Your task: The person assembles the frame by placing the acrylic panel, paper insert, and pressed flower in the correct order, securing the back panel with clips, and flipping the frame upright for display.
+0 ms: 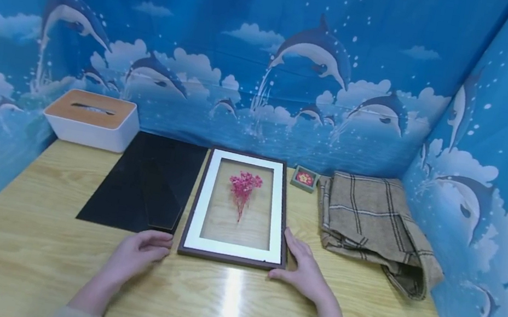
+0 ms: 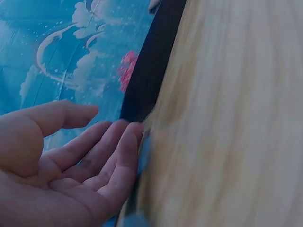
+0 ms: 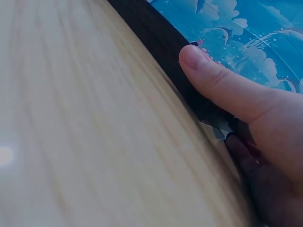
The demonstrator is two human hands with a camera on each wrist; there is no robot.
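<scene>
A dark-brown picture frame (image 1: 231,259) with a white mat (image 1: 197,216) lies flat on the table. Within the mat's window is a spray of pink dried flowers (image 1: 245,183). At the frame's front right corner, my right hand (image 1: 307,275) has its straight thumb against the front edge and its fingers along the right side. In the right wrist view that thumb (image 3: 222,80) lies along the dark edge. My left hand (image 1: 139,251), fingers loosely bent, holds nothing; it lies left of the frame, close to the front edge of a black backing board (image 1: 119,192) with a stand flap.
Behind the backing board stands a white tissue box (image 1: 88,133) with a wooden lid. A small green-edged box (image 1: 304,179) with a red and yellow top sits right of the frame. Further right lies a folded brown plaid cloth (image 1: 369,215). Dolphin-print curtains (image 1: 233,39) enclose the table.
</scene>
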